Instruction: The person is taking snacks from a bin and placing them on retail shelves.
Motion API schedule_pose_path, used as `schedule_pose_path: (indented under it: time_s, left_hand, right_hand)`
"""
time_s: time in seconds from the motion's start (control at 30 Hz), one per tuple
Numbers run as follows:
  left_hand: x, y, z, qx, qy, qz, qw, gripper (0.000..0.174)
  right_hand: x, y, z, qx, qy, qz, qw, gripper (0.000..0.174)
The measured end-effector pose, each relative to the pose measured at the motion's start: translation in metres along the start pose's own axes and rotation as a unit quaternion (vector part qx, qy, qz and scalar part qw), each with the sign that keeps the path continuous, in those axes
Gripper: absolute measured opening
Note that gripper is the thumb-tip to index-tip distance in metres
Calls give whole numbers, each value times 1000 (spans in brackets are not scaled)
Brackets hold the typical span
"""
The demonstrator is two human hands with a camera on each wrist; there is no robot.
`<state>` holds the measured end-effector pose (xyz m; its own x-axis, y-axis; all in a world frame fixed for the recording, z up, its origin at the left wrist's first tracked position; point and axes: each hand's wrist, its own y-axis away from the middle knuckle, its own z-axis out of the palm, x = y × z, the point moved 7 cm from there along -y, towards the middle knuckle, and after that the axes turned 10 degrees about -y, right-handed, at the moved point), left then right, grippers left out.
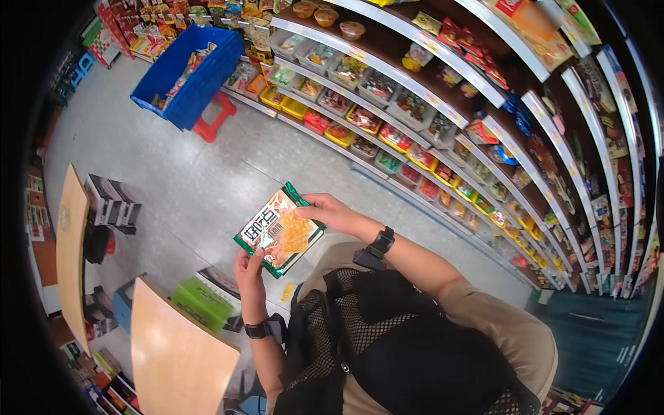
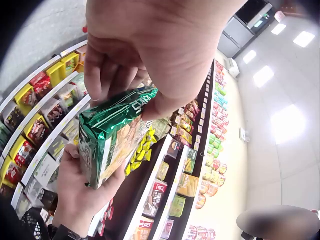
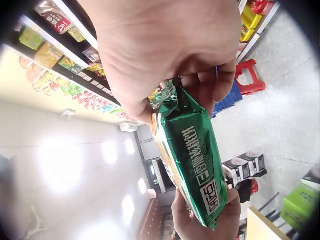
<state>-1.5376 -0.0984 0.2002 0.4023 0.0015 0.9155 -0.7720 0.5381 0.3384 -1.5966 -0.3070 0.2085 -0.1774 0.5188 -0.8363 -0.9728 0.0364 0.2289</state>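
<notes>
A green and white biscuit packet [image 1: 283, 235] is held up in front of the body, its printed face with pictured biscuits turned up in the head view. My left hand [image 1: 250, 273] grips its near left corner, thumb on the front face. At the opposite end my right hand [image 1: 332, 211] pinches the edge, thumb over the printed front. In the left wrist view the packet's crimped green end [image 2: 117, 112] is between thumb and fingers. The right wrist view shows the packet's green side [image 3: 192, 160] with white lettering, a hand at either end.
Long shelves of packaged snacks [image 1: 408, 104] curve along the right. A blue bin [image 1: 221, 62] with packets inside stands on a red stool [image 1: 216, 119]. Pale wooden tabletops [image 1: 176, 346], a green box [image 1: 200, 304] and stacked black-and-white boxes [image 1: 113, 200] lie to the left.
</notes>
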Motion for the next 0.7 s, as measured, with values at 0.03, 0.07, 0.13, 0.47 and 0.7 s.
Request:
schedule_pose_path:
  time_s: [0.03,0.07,0.13,0.47,0.7]
  left_hand:
    - [-14,18,7,0,6,-2,1000,36]
    - [-29,31,12,0,2,-11,1000,34]
    - [-40,58,26,-14,6,-16,1000,34]
    - [-15,172,91,1,-66,20,998,36]
    - [-78,215,191,-37,-118,31,992,32]
  right_hand:
    - [6,23,0,12,6,15,1000,35]
    - [11,42,-2,12,16,16,1000,35]
    - [16,80,-3,7,38,25,999,36]
    - [6,189,6,-40,15,-11,999,33]
    - [-4,299,-74,15,91,-74,993,32]
